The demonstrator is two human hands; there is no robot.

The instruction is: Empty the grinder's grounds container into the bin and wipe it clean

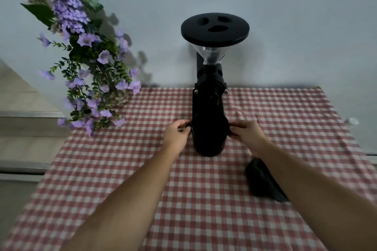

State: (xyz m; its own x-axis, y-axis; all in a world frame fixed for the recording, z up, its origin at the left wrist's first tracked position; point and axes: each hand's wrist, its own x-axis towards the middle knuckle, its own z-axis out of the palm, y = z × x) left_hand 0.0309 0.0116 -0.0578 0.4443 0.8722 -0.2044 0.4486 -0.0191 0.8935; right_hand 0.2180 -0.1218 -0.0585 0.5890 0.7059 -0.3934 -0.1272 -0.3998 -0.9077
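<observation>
Flanking matte black cylindrical grounds container (210,134), left hand (177,133) and right hand (247,133) grip pinching its sides, grinder (212,79) on red-checked cloth counter (204,199).

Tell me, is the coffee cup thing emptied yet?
Not yet. Nothing looks done: the black grounds container sits at the grinder's base. Right now the left hand and right hand are on its two sides. Pulling it out, tipping it out and wiping are left. No bin shows here.

I see a matt black plastic grinder (210,108) with a clear glossy funnel-shaped hopper (212,55) on red-and-white checked woven cloth (204,199).
</observation>
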